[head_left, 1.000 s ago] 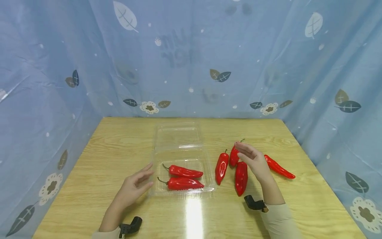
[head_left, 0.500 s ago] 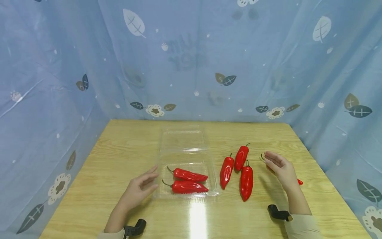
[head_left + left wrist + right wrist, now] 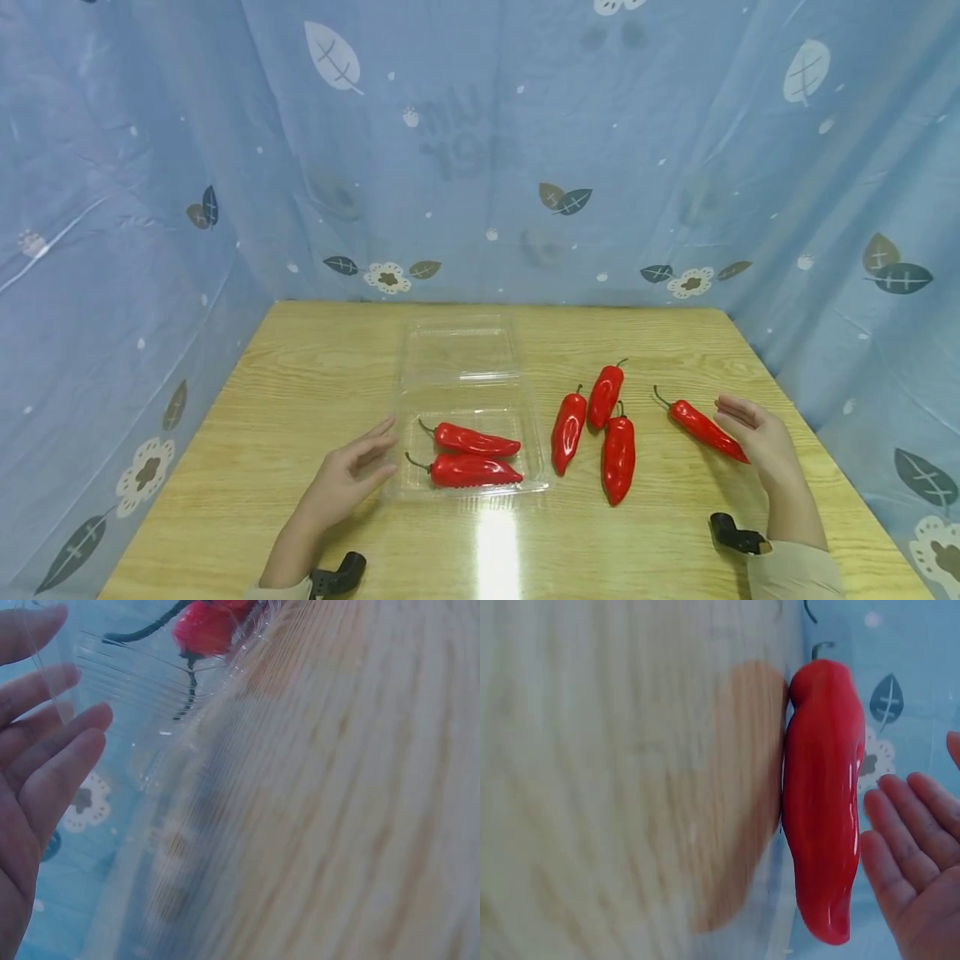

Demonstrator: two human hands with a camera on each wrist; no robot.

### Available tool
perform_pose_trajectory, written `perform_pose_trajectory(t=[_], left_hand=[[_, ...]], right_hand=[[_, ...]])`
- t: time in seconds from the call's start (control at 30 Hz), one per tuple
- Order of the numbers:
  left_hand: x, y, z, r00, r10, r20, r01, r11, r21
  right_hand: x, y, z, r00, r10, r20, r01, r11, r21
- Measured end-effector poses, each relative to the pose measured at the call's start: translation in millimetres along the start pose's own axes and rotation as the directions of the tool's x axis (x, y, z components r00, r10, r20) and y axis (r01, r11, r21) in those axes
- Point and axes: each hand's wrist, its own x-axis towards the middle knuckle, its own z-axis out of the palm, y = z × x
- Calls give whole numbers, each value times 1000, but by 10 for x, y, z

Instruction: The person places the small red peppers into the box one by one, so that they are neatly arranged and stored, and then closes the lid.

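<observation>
Head view: your right hand [image 3: 765,442] has swung outward to the lone red chili pepper [image 3: 700,427] at four o'clock, now its nearest thing; your left hand [image 3: 347,479] rests by the clear clamshell container [image 3: 459,350]; neither grasps anything.

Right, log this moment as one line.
left hand: empty, beside clear container | right hand: empty, beside rightmost pepper | contact: unclear | container: two peppers | table: four peppers
</observation>
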Motion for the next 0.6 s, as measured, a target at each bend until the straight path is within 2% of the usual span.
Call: perform_pose_trajectory(t=[0.13,0.33,0.5,0.6], left_hand=[[-5,9,-13,1000,-5,6,5,1000,11],[-17,3,-42,1000,3,-6,-3,1000,21],[-10,7,-23,1000,7,6,-7,1000,16],[-12,19,-4,1000,2,2,-2,1000,10]], right_hand=[[-24,52,-22,999,30,29,-27,996,-89],[-1,110,9,986,79,146,-54,985,-165],[24,137,15,984,104,147,-68,971,-230],[54,126,21,982,107,156,-69,971,-230]])
